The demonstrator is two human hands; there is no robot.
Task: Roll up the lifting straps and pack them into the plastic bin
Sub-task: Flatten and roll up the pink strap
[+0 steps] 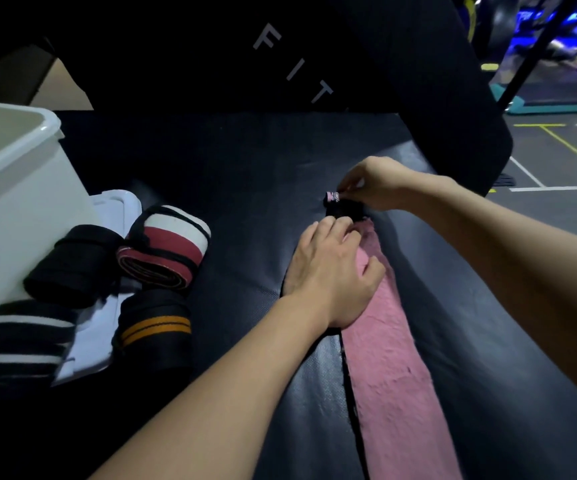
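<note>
A long pink strap (394, 358) with a black edge lies flat on the black padded bench (245, 188), running from bottom right toward the middle. Its far end is a small black and pink roll (335, 200). My right hand (370, 183) pinches that far end with thumb and fingertips. My left hand (328, 268) rests palm down on the strap just behind the roll, fingertips touching the black part. The white plastic bin (20, 188) stands at the left edge.
Several rolled straps lie beside the bin: a black one (72, 265), a red and white one (169, 251), a black one with orange stripes (155, 327), and a black and white striped one (17, 344). A white lid (89, 341) lies under them. A black pad (314, 64) rises behind the bench.
</note>
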